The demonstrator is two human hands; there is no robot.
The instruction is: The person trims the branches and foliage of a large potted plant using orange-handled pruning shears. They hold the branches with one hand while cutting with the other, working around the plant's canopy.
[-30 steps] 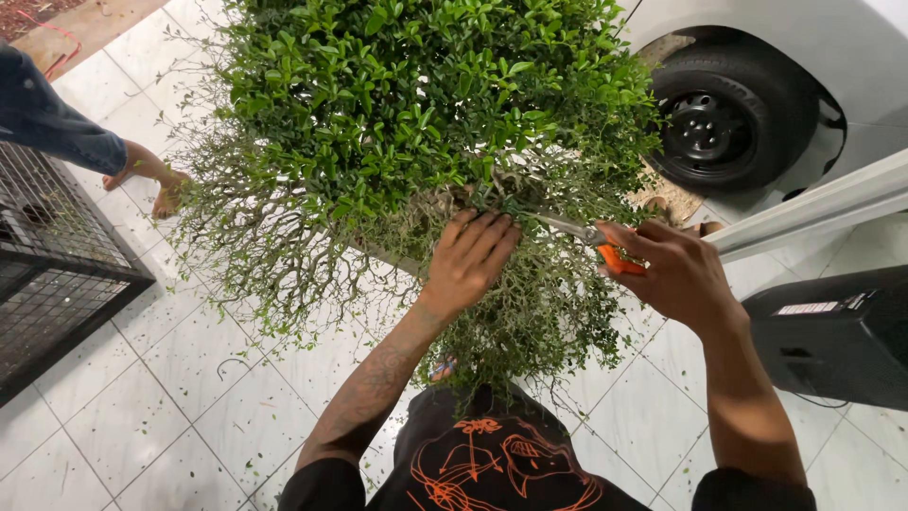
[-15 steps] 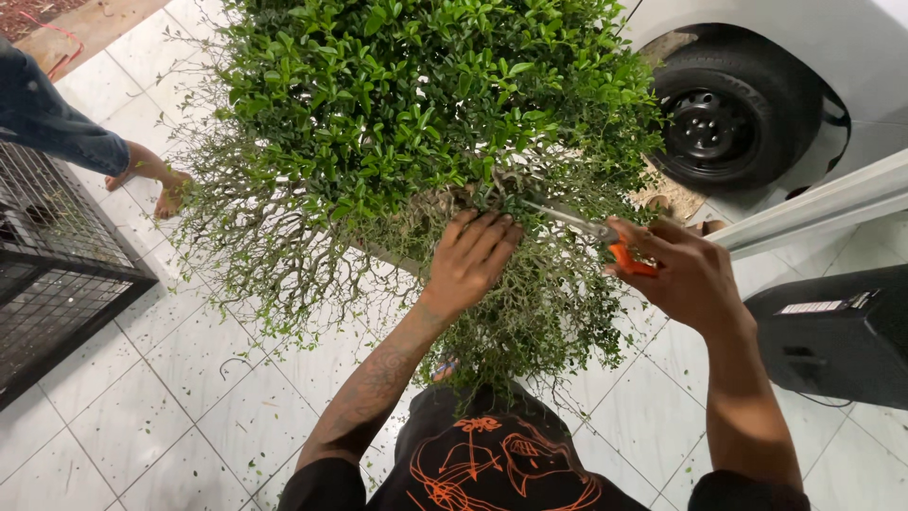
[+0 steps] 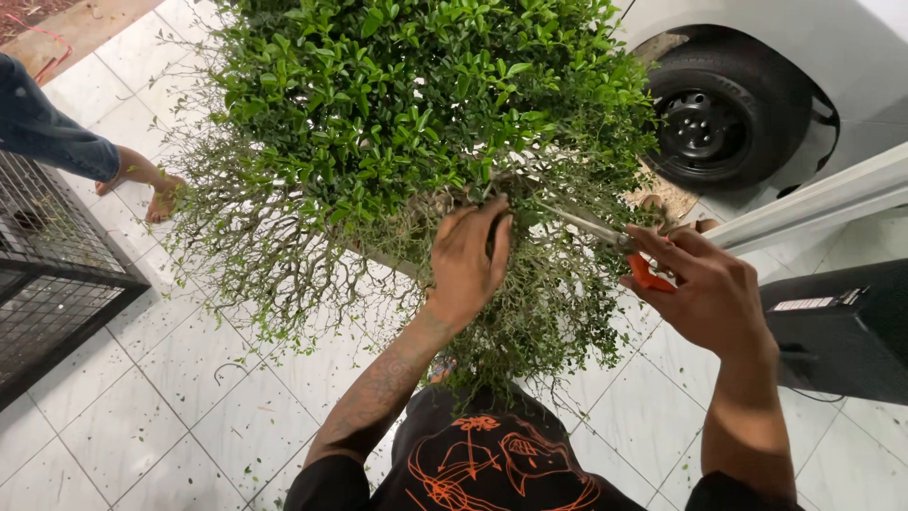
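The left hand (image 3: 468, 260) lies with its fingers pressed into the lower foliage of a dense green bush (image 3: 397, 123), gripping thin twigs there. The right hand (image 3: 705, 293) is closed around the orange handles of pruning shears (image 3: 615, 241), whose blades point into the bush near the left fingertips. Leaf clippings lie on the white tiled floor (image 3: 142, 397). Behind stands a car wheel (image 3: 719, 114).

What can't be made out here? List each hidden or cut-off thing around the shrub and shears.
Head view only:
- Shears: blade tips buried in the shrub; what they cut is hidden.
- Left hand: fingertips covered by foliage, grip unclear.
- Right hand: hides most of the orange handles.
- Shrub's pot or base: screened by hanging twigs.
- Another person's leg and foot: the rest is cut off by the left edge.
- Car wheel: car body cropped at top.
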